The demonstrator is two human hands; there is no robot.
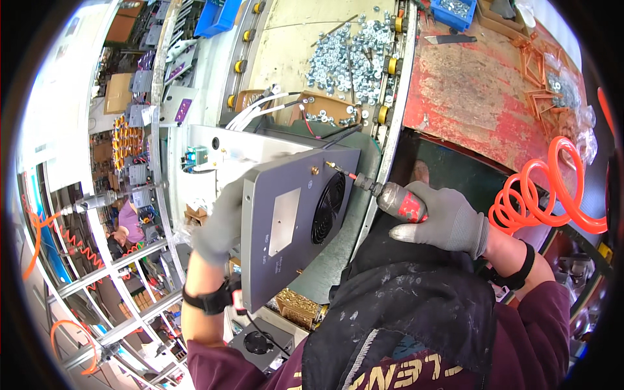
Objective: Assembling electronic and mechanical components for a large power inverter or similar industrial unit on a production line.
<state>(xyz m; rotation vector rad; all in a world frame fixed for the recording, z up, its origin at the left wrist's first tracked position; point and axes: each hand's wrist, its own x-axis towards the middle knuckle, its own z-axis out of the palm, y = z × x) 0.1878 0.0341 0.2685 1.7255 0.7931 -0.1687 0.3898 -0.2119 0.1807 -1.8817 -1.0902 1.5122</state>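
A grey metal panel [296,208] stands tilted in front of me, with a round black fan grille [329,208] and a rectangular cut-out in it. My left hand [220,224], in a grey glove, grips the panel's left edge; its fingertips are hidden behind the panel. My right hand [448,218], also gloved, is closed around a red and dark pneumatic screwdriver [402,201]. The driver's bit reaches a brass-coloured screw [330,165] near the panel's upper right corner. Another brass screw [315,171] sits beside it. White cables [263,107] rise behind the panel from a pale metal housing [224,146].
Loose nuts and washers [348,65] cover part of the bench beyond, near a cardboard tray [325,109]. A roller rail runs along its right. To the right stands a worn red table [461,91] with a knife [450,39]. A coiled orange air hose [546,188] hangs at the right.
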